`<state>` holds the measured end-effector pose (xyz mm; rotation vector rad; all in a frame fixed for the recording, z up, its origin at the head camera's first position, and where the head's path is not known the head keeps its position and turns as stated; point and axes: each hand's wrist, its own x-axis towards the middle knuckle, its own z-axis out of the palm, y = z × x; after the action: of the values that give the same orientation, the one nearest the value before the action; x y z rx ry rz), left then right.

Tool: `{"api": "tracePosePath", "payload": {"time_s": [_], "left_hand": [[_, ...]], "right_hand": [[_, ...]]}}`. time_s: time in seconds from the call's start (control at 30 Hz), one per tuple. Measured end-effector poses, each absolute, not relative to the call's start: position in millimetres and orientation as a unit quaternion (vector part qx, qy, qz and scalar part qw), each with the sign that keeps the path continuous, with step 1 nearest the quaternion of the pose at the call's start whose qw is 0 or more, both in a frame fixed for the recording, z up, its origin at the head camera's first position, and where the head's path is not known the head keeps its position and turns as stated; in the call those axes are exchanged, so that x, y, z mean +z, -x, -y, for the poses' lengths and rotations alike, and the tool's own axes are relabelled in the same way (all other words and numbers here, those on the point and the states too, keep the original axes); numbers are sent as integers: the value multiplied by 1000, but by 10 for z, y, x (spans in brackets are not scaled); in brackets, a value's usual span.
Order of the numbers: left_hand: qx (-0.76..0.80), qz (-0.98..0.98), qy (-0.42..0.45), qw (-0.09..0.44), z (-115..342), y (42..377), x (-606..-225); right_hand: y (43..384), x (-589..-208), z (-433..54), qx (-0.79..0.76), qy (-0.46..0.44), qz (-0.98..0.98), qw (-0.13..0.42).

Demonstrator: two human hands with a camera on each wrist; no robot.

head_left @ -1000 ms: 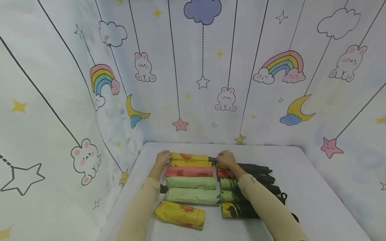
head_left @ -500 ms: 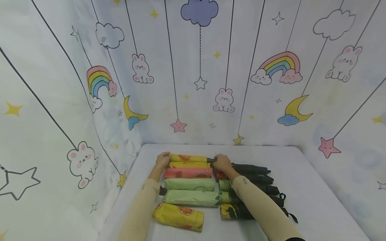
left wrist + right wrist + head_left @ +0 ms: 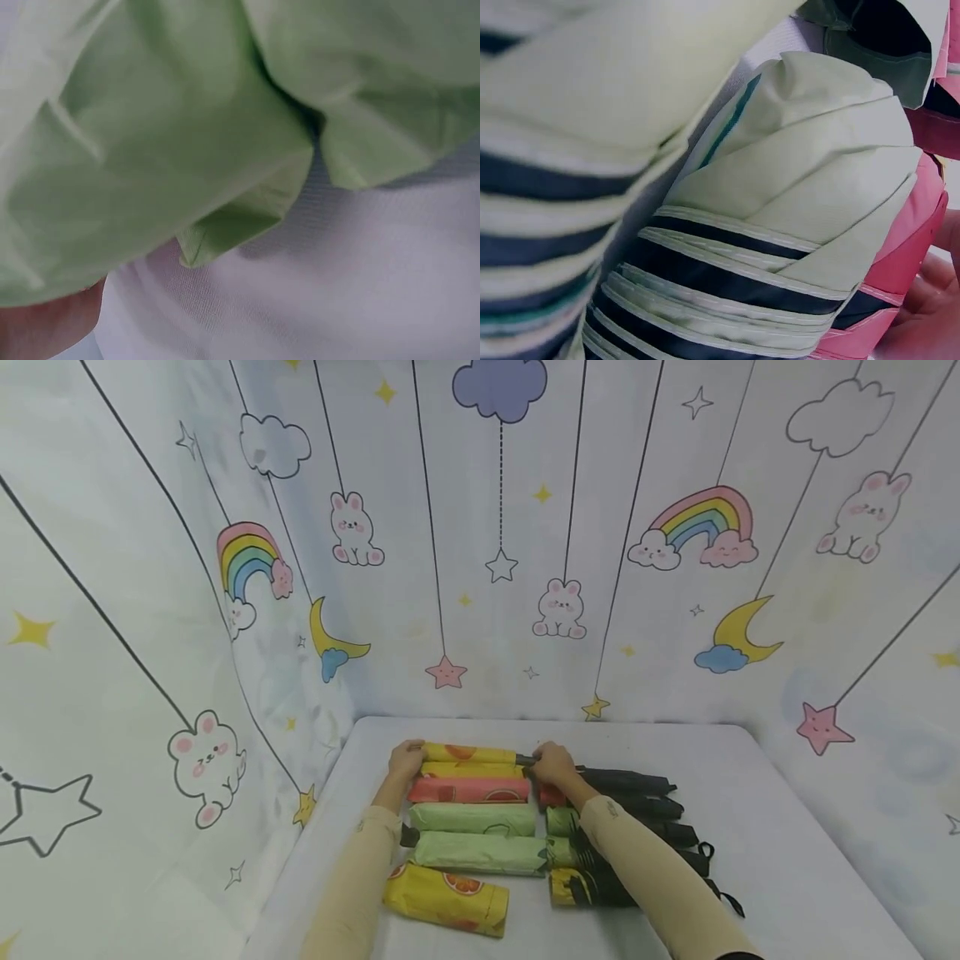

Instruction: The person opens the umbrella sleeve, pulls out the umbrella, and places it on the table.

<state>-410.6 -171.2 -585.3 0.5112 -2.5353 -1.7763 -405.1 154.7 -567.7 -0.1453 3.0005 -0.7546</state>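
At the far side of the table, a slim yellow fruit-print umbrella [image 3: 472, 754] lies crosswise with a dark end [image 3: 526, 760] sticking out. My left hand [image 3: 407, 760] grips its left tip, and my right hand [image 3: 553, 766] pinches the dark end. Just in front lie another yellow roll [image 3: 472, 772], a red one [image 3: 472, 791] and two green ones. The left wrist view is mostly green fabric [image 3: 150, 150], with a bit of the hand [image 3: 49, 322] low left. In the right wrist view, fingers [image 3: 926, 289] show behind a red bundle [image 3: 900, 277] and pale green folds [image 3: 802, 150].
A wider yellow orange-print roll [image 3: 446, 900] lies at the front left. On the right, folded umbrellas with black shafts of fabric [image 3: 630, 781] form a second column, partly under my right sleeve [image 3: 645, 860]. A printed cloth wall [image 3: 480, 635] rises behind the white table [image 3: 810, 885].
My right hand has shifted slightly left and nearer along the dark end, hiding the coloured end of the farthest umbrella in the right column. The left hand stays at the left tip.
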Motion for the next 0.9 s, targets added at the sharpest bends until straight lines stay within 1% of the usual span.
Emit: {"api": "tracePosePath", "payload": {"time_s": [0.17,0.33,0.53,0.63,0.77,0.9], "left_hand": [[-580,797,-168,7,1736,4105,-5845],[-595,787,-166,3,1768,4098,-5843],[-620,766,-171,-4,1797,4063,-5837],[-640,750,-167,-4,1798,4033,-5822],[-674,719,-166,-5,1793,3985,-5782],[-692,702,-171,-7,1823,4012,-5803]], "right_hand": [[4104,-5716,-1579,-298,41,-953,33],[4146,-5714,-1636,-400,30,-914,55],[4139,-5665,-1661,-503,14,-862,54],[4138,-5664,-1670,-522,9,-852,50],[4112,-5614,-1666,-577,13,-814,60],[4091,-5535,-1634,-648,11,-758,72]]}}
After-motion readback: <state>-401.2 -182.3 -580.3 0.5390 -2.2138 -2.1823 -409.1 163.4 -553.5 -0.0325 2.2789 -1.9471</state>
